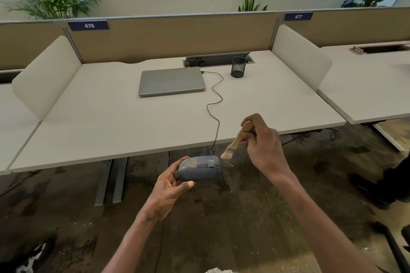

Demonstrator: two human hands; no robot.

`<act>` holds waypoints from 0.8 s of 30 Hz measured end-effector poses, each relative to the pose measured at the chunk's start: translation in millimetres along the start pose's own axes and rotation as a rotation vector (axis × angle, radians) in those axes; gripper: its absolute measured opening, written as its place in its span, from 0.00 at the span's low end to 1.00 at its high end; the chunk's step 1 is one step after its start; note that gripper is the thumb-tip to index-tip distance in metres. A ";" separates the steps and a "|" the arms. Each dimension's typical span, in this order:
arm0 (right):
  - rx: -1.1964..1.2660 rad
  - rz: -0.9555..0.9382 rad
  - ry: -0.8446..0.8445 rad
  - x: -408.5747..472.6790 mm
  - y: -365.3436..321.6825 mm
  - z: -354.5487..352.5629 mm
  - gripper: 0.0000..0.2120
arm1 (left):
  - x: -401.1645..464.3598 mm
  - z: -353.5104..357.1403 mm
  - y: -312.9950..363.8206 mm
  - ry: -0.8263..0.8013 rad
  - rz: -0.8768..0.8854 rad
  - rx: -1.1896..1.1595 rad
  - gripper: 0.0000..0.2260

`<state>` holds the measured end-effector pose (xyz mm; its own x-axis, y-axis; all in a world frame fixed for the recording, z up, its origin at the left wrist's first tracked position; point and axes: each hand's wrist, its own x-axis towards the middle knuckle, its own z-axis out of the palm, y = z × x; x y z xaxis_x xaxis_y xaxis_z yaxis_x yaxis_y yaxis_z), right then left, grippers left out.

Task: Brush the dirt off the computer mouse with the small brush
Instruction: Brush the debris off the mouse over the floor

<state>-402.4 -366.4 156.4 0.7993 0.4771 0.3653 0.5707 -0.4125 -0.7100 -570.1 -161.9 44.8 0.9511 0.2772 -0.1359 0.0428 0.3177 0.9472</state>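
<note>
Just in front of the surface [133, 131] edge, the left hand [168, 188] fingers wrap the dusty mouse [199, 168] while the right hand [264, 146] fingers pinch the small brush [237, 139], bristles at the mouse's cable end.

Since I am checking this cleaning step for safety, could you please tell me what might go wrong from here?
1. The mouse is held over the floor past the desk edge by the left hand alone; a slip would likely drop it.
2. Its cable runs to the closed laptop; a pull might drag the laptop or strain the plug.
3. The brush in the right hand may flick dirt towards the desk.
</note>
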 end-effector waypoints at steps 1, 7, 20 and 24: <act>0.014 -0.004 0.001 0.2 -0.8 -1.1 0.18 | -0.6 0.4 0.1 -0.001 0.002 0.006 0.31; -0.012 -0.041 -0.043 -3.9 -4.8 -1.1 0.16 | -3.4 5.0 2.7 0.001 -0.007 0.011 0.32; 0.054 -0.182 -0.134 -7.1 -28.0 11.9 0.15 | -7.3 14.8 7.6 -0.021 -0.032 0.066 0.40; 0.074 -0.237 -0.147 -7.7 -33.5 11.7 0.16 | -9.0 11.5 6.5 -0.015 -0.028 0.084 0.34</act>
<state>-429.9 -347.1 170.4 0.6059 0.6635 0.4389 0.7190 -0.2207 -0.6590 -574.9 -172.7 55.4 0.9535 0.2558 -0.1592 0.0945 0.2481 0.9641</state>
